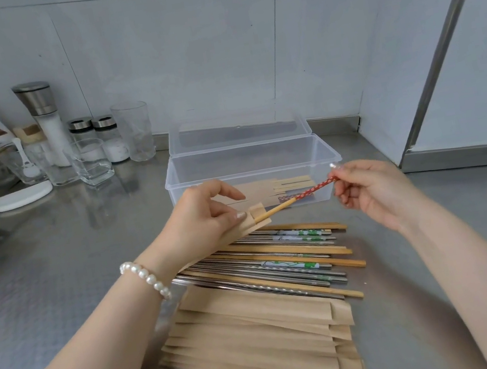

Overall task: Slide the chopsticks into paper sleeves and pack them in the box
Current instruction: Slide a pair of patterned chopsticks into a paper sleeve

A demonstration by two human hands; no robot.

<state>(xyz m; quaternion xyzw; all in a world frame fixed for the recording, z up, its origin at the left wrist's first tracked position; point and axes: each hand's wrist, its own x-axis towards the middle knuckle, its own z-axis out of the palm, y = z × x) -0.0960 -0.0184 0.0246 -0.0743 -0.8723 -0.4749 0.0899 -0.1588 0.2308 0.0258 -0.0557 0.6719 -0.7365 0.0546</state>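
Note:
My left hand (205, 215) pinches the open end of a brown paper sleeve (255, 219), which slants down under my wrist. My right hand (373, 190) pinches the red patterned top of a wooden chopstick (297, 199); its bare tip sits inside the sleeve's mouth. Behind both hands stands a clear plastic box (251, 163) with its lid open, holding a few sleeved chopsticks (285, 188). Loose chopsticks (282, 262) of wood and metal lie in a pile below my hands. A stack of empty paper sleeves (262, 337) lies nearest to me.
Everything rests on a steel counter (42, 285) against a tiled wall. At the back left stand glasses (91, 160), a salt grinder (44, 122), two shaker jars (97, 135) and a white lid (21, 195). A metal frame (441, 58) rises on the right.

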